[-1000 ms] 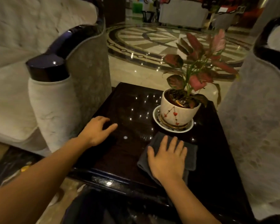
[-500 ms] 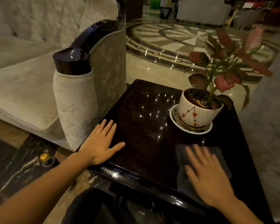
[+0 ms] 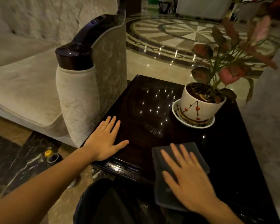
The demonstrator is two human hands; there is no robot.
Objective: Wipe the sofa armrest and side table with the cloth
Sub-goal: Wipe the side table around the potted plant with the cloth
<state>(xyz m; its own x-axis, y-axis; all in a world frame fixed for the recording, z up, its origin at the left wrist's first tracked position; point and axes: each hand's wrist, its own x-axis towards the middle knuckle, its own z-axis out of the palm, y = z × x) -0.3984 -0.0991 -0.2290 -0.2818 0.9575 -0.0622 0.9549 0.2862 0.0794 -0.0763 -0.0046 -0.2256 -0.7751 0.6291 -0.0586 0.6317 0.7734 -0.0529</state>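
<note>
The side-table step is judged to be in hand. The cloth [image 3: 179,173] is pressed flat on the dark surface [image 3: 145,113], just in front of the potted plant [image 3: 199,104], under the right hand [image 3: 187,178], whose fingers are spread and grip nothing. The left hand [image 3: 104,139] is laid flat, fingers open, left of the plant. Next, strokes around the plant's saucer are called for; the armrest [image 3: 78,52], left of the plant, is not being wiped.

Both hands [image 3: 104,139] flat, fingers apparently spread
</note>
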